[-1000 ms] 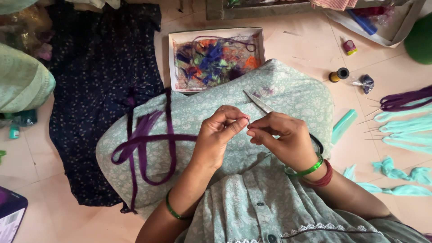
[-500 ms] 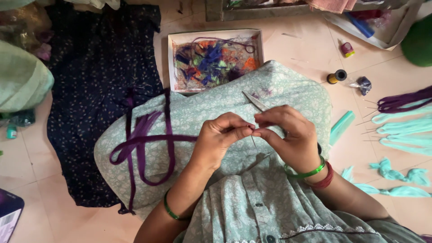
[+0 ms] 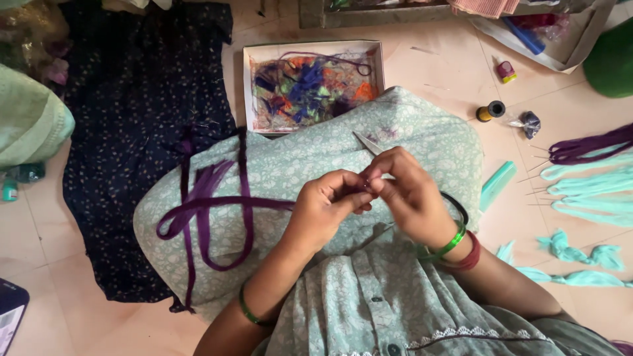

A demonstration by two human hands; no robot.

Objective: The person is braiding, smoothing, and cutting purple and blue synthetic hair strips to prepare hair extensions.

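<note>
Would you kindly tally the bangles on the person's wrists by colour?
Green bangles: 2, one on the left wrist, one on the right wrist
Red bangles: 1, on the right wrist
Total: 3

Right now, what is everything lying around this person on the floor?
Purple strips: several, purple, draped over the lap.
Scissors: one, silver blades, poking out above the right hand.
Dark cloth: one, navy with small dots, on the floor at left.
Scrap box: one, pale, full of many-coloured scraps, top centre.
Thread spool: one, black and gold, on the floor at right.
Turquoise strips: several, turquoise, right edge.
Green cloth bundle: one, pale green, left edge.
Left hand: pinching something small, too small to tell.
Right hand: fingertips meeting the left's, green and red bangles at the wrist.
</note>
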